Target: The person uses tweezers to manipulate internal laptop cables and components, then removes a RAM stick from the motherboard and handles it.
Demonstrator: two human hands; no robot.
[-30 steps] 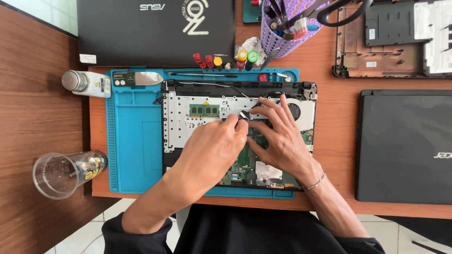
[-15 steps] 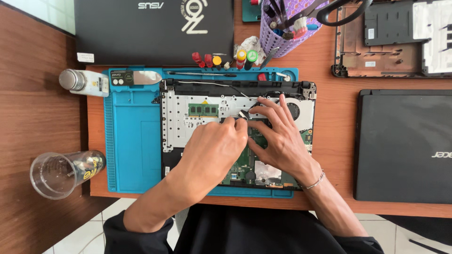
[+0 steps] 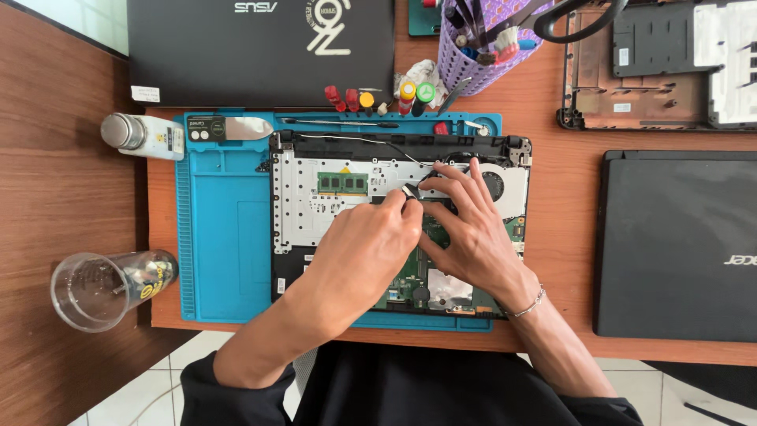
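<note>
Both working inside the opened laptop (image 3: 331, 197) on the blue mat (image 3: 225, 237): left hand (image 3: 359, 252) pinching a small black part (image 3: 410, 192), right hand (image 3: 469, 229) pressing down, fingers spread.

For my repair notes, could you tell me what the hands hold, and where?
The left hand pinches a small dark part by its end; the right hand rests beside it.

An electronics repair workshop. A wooden counter (image 3: 63, 189) carries a blue repair mat (image 3: 225, 237) with an opened laptop (image 3: 394, 229) on it, its circuit board and cooling fan exposed. Closed laptops (image 3: 678, 244) and a stripped laptop shell (image 3: 654, 71) lie around it. Small screwdrivers (image 3: 355, 99), a metal pry tool (image 3: 244, 126) and a purple basket of tools (image 3: 481, 47) sit near the mat.
</note>
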